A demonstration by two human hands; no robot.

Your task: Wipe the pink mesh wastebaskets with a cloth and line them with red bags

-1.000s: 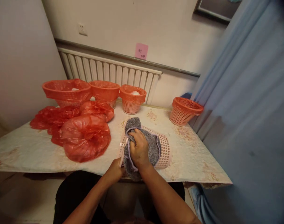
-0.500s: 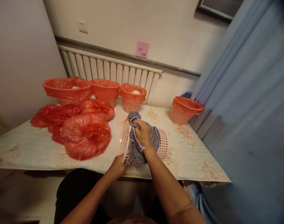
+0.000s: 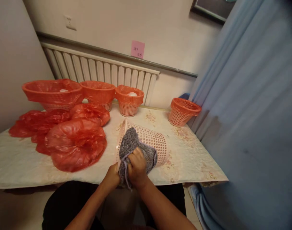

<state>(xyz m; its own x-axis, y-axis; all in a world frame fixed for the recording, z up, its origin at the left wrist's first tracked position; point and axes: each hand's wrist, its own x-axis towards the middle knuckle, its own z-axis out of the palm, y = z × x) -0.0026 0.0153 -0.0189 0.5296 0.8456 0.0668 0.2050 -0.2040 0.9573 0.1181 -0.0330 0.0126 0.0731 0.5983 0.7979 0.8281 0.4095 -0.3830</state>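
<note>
A pale pink perforated plastic basket [image 3: 157,142] lies on its side at the front of the table, its mouth facing left. My left hand [image 3: 113,175] grips the basket's rim at the near side; its fingertips are partly hidden. Bunched in my right hand [image 3: 137,166] is a grey cloth [image 3: 129,142] with purple edging, pressed against the near side of the basket close to the rim. The cloth covers part of the rim and side.
Knotted red plastic bags [image 3: 76,147] lie to the left. Behind them stand a wide red-lined basket [image 3: 52,92], a second lined basket [image 3: 98,92] and a third [image 3: 129,102]. Another lined basket [image 3: 181,111] is at the back right, by a blue curtain [image 3: 232,111]. A radiator [image 3: 100,68] runs along the wall.
My right hand has moved the cloth from the upper side of the basket down toward me, baring its top. My left hand stays on the rim. The view has shifted slightly right.
</note>
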